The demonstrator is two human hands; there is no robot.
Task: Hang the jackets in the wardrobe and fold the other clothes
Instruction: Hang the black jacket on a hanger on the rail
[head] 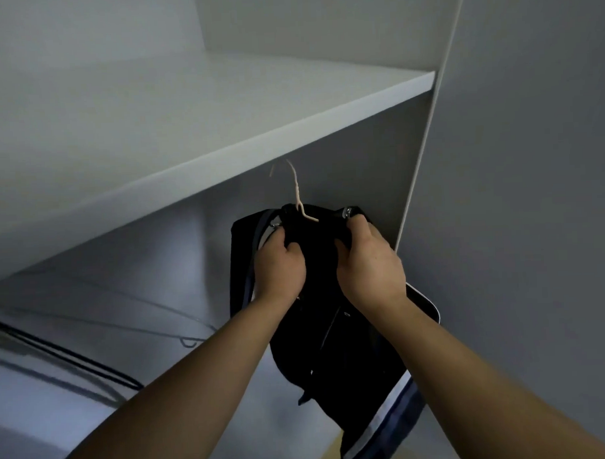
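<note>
Up at 12 o'clock from the two hands, a pale hanger point(298, 195) sticks out of the top of a black jacket point(332, 348). The jacket has blue and white edges and hangs down toward 6 o'clock, inside the wardrobe point(371, 165).

The left hand point(280, 261) has its fingers curled tight round the jacket's top edge, at 9 o'clock from the hanger's neck. The right hand point(367, 261) grips the same top edge at 3 o'clock from it, with the fingers curled over the cloth. Both arms reach up from the bottom of the view and cover part of the jacket.

A wide white shelf point(188, 130) sits just above the hanger. The tip of the hook goes up behind the shelf's front edge, so I cannot tell what it hangs on, or if it hangs on anything.

At 8 o'clock from the jacket there are thin dark wires point(93, 360) low in the wardrobe. They are too blurry to say what they are.

At 3 o'clock, a big flat grey panel point(533, 187) stands close beside the right hand. Down at 6 o'clock, a small tan patch point(332, 448) shows under the jacket. The light is dim and everything around is pale grey.
</note>
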